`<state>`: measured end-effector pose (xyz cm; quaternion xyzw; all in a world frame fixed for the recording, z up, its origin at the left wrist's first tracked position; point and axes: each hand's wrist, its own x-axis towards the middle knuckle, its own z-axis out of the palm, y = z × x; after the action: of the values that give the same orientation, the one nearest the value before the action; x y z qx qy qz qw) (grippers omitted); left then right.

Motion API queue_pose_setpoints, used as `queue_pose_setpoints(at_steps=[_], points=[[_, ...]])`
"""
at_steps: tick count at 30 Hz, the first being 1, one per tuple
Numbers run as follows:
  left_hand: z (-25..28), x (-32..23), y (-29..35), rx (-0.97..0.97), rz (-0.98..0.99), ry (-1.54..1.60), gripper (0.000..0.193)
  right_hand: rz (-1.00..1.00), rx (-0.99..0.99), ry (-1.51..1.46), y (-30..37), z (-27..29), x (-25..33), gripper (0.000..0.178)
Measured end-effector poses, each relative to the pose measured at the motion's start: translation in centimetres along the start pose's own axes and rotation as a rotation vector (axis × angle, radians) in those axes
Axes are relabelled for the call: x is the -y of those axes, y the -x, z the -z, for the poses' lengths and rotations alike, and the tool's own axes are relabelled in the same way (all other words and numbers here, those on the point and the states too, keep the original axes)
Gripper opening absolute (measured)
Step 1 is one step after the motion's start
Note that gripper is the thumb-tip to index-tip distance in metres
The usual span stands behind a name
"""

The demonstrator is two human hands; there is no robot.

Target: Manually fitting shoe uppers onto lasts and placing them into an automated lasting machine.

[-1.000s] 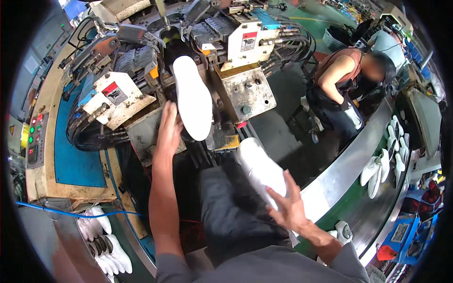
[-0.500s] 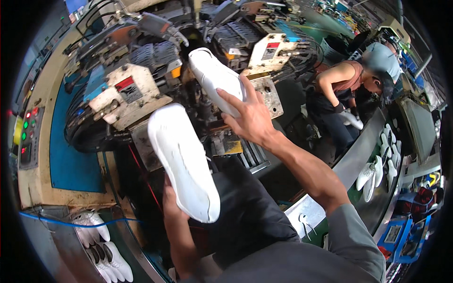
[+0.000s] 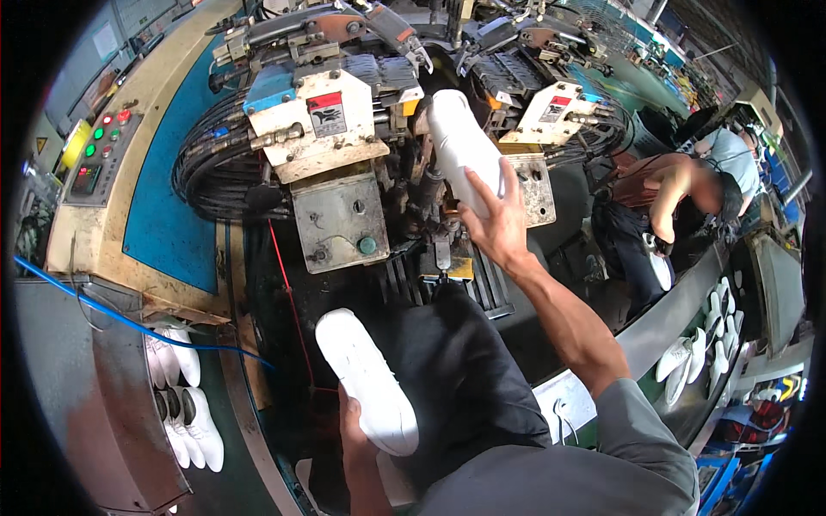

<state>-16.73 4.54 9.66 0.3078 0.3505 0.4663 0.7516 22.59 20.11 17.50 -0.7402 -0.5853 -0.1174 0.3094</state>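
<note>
White shoe (image 3: 460,138) in right hand (image 3: 501,215) – slanted, second white shoe (image 3: 368,383) – lower, in left hand (image 3: 351,421)

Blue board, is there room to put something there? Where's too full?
The blue board has bare room between button panel and black hoses; the left green belt has some beside its shoes. Crowded: the machine around the right hand and its white shoe.

The left hand (image 3: 354,430) now has one shoe (image 3: 367,383) beyond the machine's front edge (image 3: 344,258), the right hand (image 3: 501,222) another shoe (image 3: 462,142) at its middle.

Overexposed white shoes (image 3: 367,383), deep shadows, warped edges
</note>
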Motion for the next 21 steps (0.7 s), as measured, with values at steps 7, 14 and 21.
queue_pose_setpoints(at_steps=[7,14,21], points=[[-0.4,1.4,-0.6,-0.055,0.048,0.013,0.075,-0.062,0.147,0.032,-3.5,0.9,0.3,0.074],[-1.3,2.6,-2.0,0.031,0.05,0.018,0.076,-0.128,0.096,-0.085,-2.4,0.7,-0.6,0.073],[-3.1,3.1,-0.9,0.059,0.068,0.009,0.075,-0.044,0.195,0.043,-1.2,-0.5,2.5,0.081]])
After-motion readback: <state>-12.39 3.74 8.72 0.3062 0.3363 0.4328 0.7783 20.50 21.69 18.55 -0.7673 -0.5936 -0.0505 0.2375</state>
